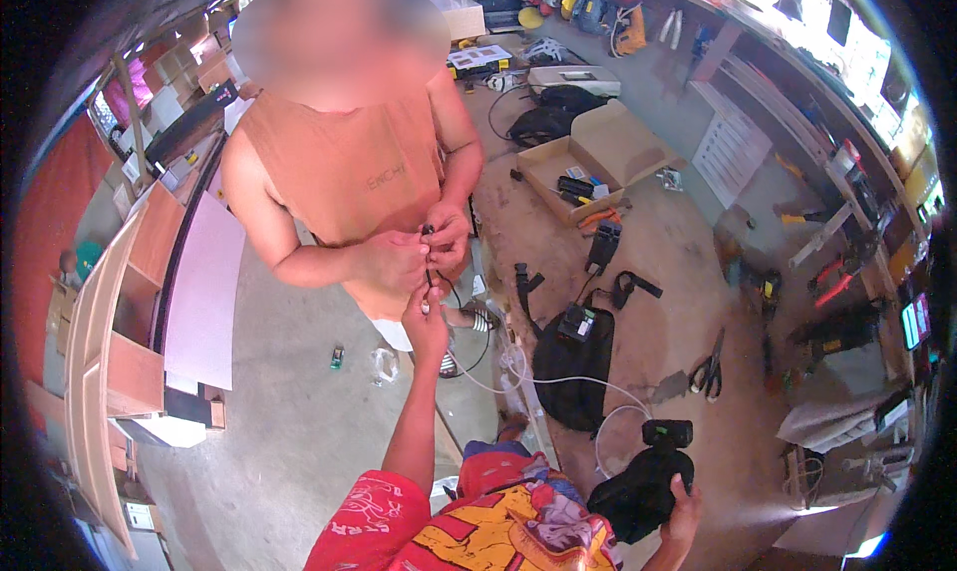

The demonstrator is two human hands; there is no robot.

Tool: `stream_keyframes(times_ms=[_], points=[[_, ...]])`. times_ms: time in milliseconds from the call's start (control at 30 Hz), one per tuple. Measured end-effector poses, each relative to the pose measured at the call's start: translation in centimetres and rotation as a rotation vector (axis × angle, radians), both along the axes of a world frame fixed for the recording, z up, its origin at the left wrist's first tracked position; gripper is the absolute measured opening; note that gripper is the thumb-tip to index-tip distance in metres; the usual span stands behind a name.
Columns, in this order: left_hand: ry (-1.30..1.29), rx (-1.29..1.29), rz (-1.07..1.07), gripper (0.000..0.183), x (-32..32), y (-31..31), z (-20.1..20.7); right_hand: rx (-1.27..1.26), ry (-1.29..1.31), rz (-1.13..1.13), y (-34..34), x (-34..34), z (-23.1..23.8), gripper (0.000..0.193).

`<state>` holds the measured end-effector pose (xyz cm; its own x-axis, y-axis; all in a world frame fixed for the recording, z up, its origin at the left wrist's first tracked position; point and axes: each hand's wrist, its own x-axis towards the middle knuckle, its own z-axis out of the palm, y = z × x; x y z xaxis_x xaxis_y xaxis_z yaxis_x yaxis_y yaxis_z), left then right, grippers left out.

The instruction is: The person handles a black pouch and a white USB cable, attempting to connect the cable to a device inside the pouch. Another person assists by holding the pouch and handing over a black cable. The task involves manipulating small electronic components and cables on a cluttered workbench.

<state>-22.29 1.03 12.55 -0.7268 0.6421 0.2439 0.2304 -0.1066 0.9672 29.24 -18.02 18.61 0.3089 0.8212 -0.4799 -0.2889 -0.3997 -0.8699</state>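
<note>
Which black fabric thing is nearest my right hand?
The black bundle against your right hand; the black pouch mid-bench and black bag by the open box are farther.

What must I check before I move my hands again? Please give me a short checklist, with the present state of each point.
1. Left hand has hold of the thin black cable: cannot tell; its fingers are closed where the cable passes, but they cover it.
2. Right hand is on the black bundle: ok, at its right side.
3. White cable lies without loops: not ok, it curls on the bench.
4. Scissors are apart from the white cable: ok.
5. Small black piece in the co-worker's hands is properly joined: cannot tell, fingers cover most of it.
</note>
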Motion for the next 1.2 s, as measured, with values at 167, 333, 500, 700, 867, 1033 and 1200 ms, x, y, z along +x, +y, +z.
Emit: stream_keyframes(times_ms=[167, 333, 500, 700, 867, 1033, 1200], points=[[0.152, -0.142, -0.040, 0.027, 0.5, -1.1, -0.6, -0.023, -0.053, -0.038, -0.6, 1.4, -1.3, 0.044], [0.064, -0.149, -0.035, 0.022, 1.4, -1.5, 0.3, 0.000, -0.033, -0.085, -0.5, 0.8, -0.6, 0.043], [0.090, -0.193, 0.014, 0.022, 0.6, -1.2, 0.9, -0.008, -0.028, -0.031, -0.3, 1.1, -1.1, 0.040], [0.344, -0.201, 0.098, 0.025, -0.8, -1.4, 0.0, -0.005, -0.019, -0.009, -0.8, 0.3, -0.5, 0.044], [0.427, -0.249, 0.135, 0.021, 0.7, -3.1, 0.3, 0.044, -0.124, 0.098, -1.0, 0.6, 2.6, 0.052], [0.084, -0.449, -0.349, 0.019, 7.2, -8.4, 4.3, -0.017, -0.405, 0.294, 1.0, 3.5, 5.5, 0.047], [-0.001, -0.422, -0.855, 0.026, 15.1, -7.8, 7.8, 0.159, -0.188, 0.227, -0.4, 5.5, 8.6, 0.045]])
